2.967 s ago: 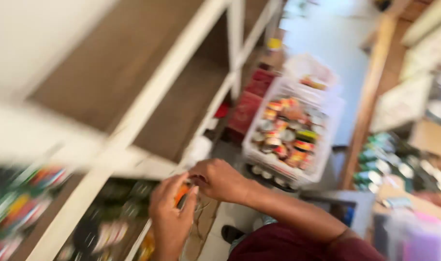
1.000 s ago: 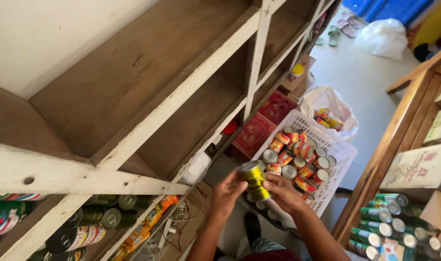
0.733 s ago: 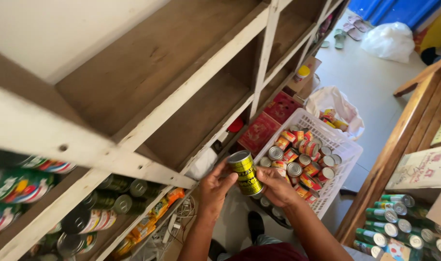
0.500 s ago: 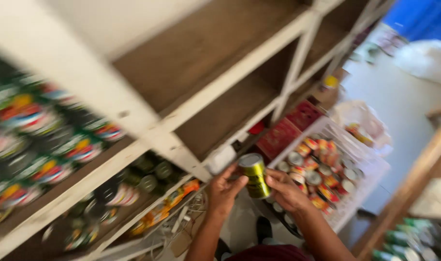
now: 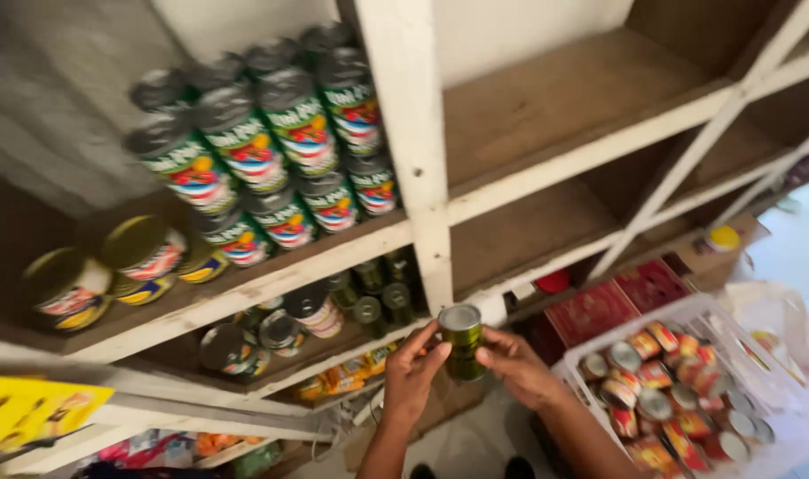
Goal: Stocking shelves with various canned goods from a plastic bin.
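Both my hands hold a small stack of green cans (image 5: pixel 462 341) with silver tops, upright, in front of the white wooden shelf unit (image 5: pixel 413 168). My left hand (image 5: pixel 413 377) grips the stack from the left, fingers wrapped around it. My right hand (image 5: pixel 515 364) grips it from the right. The stack is level with the lower shelf, just right of the vertical post. Stacked cans with green and red labels (image 5: pixel 271 151) fill the shelf above and to the left. Darker green cans (image 5: pixel 378 297) stand on the lower shelf beside my hands.
A white plastic basket (image 5: pixel 679 390) with several red-and-orange cans sits on the floor at the lower right. Red boxes (image 5: pixel 617 302) lie behind it. Yellow-topped cans (image 5: pixel 112 275) lie at the far left. The shelves to the right of the post are bare wood (image 5: pixel 564 98).
The view has swung left and up from the basket to the stocked shelves. My hands lifted the green cans out of the basket area and now hold them near the lower shelf.
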